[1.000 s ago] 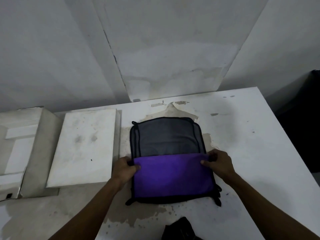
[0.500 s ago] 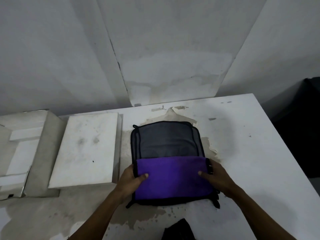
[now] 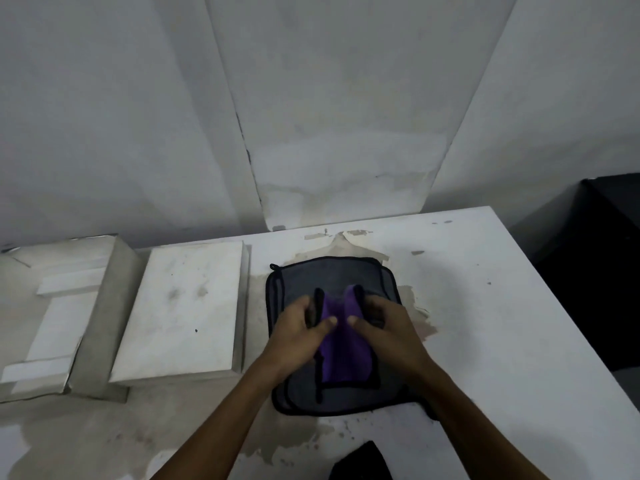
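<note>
A grey cloth [image 3: 341, 271] with black trim lies flat on the white table [image 3: 485, 306]. On top of it sits a purple cloth [image 3: 341, 355] with black edging, bunched into a narrow strip. My left hand [image 3: 301, 327] grips its left edge and my right hand [image 3: 381, 323] grips its right edge, thumbs nearly meeting over the purple middle. Both hands are close together above the centre of the grey cloth and hide the upper part of the purple one.
A white slab [image 3: 183, 306] lies left of the cloths, with an open white box [image 3: 52, 317] beyond it. A dark object [image 3: 360, 462] pokes in at the bottom edge. A black unit [image 3: 606, 254] stands off the table's right side. The wall is close behind.
My hands have drawn together from the purple cloth's outer edges to its middle, bunching it narrow. More of the grey cloth shows on both sides.
</note>
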### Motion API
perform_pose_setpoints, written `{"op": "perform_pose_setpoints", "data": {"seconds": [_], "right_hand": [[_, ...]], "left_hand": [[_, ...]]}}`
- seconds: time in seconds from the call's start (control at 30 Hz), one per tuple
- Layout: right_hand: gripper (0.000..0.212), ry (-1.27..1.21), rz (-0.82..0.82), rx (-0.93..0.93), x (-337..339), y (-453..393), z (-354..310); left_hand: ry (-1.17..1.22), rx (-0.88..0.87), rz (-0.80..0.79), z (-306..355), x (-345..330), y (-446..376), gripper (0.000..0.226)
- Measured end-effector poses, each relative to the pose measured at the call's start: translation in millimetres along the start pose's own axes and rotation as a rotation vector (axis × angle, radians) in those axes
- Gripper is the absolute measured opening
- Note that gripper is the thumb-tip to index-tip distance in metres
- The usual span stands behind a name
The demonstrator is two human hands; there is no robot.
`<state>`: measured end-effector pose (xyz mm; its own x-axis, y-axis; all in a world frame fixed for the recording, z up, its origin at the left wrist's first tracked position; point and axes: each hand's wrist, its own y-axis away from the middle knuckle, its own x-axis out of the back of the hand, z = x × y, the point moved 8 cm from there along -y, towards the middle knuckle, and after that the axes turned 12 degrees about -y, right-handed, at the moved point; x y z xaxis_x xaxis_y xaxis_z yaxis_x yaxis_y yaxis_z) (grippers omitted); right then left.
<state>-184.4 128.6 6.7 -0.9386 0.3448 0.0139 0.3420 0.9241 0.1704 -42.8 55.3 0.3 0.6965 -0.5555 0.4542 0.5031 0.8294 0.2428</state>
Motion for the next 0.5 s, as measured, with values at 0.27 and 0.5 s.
{"op": "perform_pose_setpoints", "data": {"seconds": [0.27, 0.5], "right_hand": [[0.021, -0.078, -0.017, 0.11, -26.8, 14.2, -37.7], [0.021, 0.019, -0.044, 0.214, -41.3, 21.0, -56.9]], "left_hand": [[0.134, -0.088, -0.052, 35.8, 5.7, 18.3, 0.023], [0.214, -0.111, 0.056, 46.4, 31.3, 30.3, 0.015]]}}
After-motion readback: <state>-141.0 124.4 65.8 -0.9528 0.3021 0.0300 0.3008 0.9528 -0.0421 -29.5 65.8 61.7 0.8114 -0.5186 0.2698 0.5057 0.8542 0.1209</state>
